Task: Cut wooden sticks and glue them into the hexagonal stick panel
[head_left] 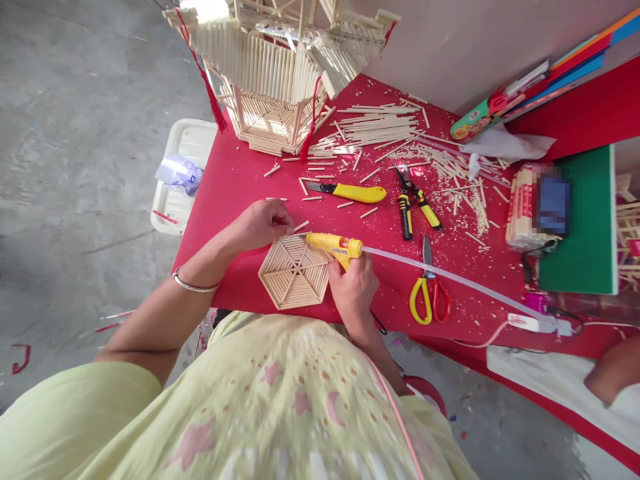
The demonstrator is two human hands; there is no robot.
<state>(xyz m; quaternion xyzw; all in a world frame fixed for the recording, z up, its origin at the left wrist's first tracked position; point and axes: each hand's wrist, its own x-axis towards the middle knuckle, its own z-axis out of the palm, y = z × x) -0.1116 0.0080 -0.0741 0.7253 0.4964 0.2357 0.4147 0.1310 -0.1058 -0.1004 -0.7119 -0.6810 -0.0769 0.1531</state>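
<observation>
My right hand (pixel 354 293) is wrapped round the handle of a yellow hot glue gun (pixel 327 244), its nozzle pointing left. A long translucent glue stick (pixel 450 270) trails from the gun's back end. With its fingertips pinched, my left hand (pixel 264 223) holds a short wooden stick (pixel 301 227) close to the nozzle. Below the gun lies a flat hexagonal panel (pixel 296 280) of wooden sticks, divided into triangular sections by spokes. The gun covers part of its upper right edge.
A stick-built pavilion model (pixel 270 73) with red tassels stands at the back. Loose sticks (pixel 380 127), a yellow utility knife (pixel 357 193), pliers-like cutters (pixel 415 200) and scissors (pixel 429 293) lie on the red table (pixel 240 173). A bundled stick pack (pixel 523 203) sits right. Another person's arm (pixel 615 373) shows far right.
</observation>
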